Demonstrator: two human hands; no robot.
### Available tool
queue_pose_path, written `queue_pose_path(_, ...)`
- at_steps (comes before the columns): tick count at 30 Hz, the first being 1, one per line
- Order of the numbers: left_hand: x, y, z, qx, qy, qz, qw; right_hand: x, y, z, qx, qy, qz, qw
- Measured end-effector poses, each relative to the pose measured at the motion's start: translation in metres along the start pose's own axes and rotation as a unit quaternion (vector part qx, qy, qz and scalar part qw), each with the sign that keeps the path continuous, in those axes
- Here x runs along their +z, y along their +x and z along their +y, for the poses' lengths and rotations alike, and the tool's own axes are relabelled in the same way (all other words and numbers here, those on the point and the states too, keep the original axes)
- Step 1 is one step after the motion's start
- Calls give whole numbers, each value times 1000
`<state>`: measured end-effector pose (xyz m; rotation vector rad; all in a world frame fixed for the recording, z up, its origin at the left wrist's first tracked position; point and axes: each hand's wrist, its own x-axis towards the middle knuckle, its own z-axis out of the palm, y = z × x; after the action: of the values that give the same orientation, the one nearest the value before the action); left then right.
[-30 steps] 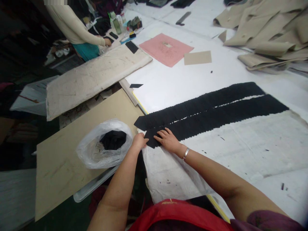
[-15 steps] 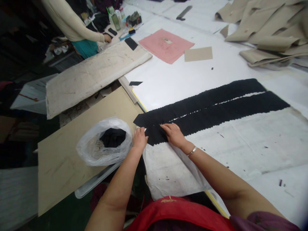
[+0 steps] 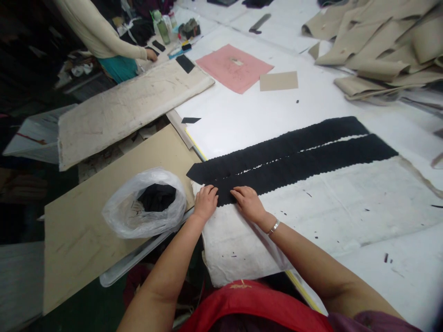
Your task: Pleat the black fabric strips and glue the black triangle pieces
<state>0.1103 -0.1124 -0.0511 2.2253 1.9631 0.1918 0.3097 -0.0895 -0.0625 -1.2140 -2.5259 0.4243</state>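
Note:
Two long rows of overlapping black fabric pieces lie side by side on the white table. The far row (image 3: 277, 145) ends in a point at its left; the near row (image 3: 311, 163) runs parallel, with a thin white gap between them. At the near row's left end, my left hand (image 3: 206, 203) rests with its fingers bent together on the black fabric. Just right of it, my right hand (image 3: 249, 203), with a bracelet on the wrist, presses bent fingers on the same row. Whether either hand pinches a piece is hard to see.
A clear plastic bag (image 3: 114, 207) holding black pieces sits on a tan board (image 3: 79, 249) at the left. Beyond are a pink sheet (image 3: 231, 74), a tan card (image 3: 278, 81) and stacked beige fabric (image 3: 374, 50). Another person's hand (image 3: 151, 54) is at the upper left.
My left hand has moved slightly right onto the near row's left end, covering its tip. My right hand stays beside it, fingers still bent on the fabric. The view has shifted slightly.

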Motion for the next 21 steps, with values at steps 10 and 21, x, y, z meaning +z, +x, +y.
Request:
queue_pose_path(10,4,-2,4,18,46,-40,998,-5,13,-13,9,-56,-102,993)
queue_pose_path(21,5,16,19,-49,48,-45,997,7,52,9,16,-89,-45,995)
